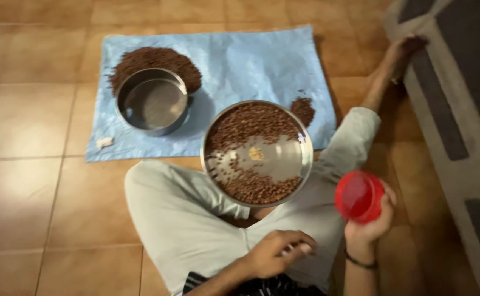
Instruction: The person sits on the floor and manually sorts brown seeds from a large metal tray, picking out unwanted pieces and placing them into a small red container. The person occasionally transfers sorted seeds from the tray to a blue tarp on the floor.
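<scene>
Floor: brown glazed tile floor, laid in large squares with pale grout lines.
Sheet: light blue rectangular sheet, spread flat on the tiles.
Bowl: empty round steel bowl, set on the sheet's left part.
Heap: dark brown grain heap, piled just behind the bowl, touching it.
Small pile: smaller brown grain pile, seen near the sheet's right edge.
Scrap: small white scrap, left on the sheet's lower left corner.

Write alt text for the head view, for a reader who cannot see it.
A person sitting on a tiled floor holds a red lid in the right hand, while the left hand rests empty at the lap. A steel plate of brown grains sits on the lap; beyond, a blue sheet carries an empty steel bowl and a grain pile.
</scene>
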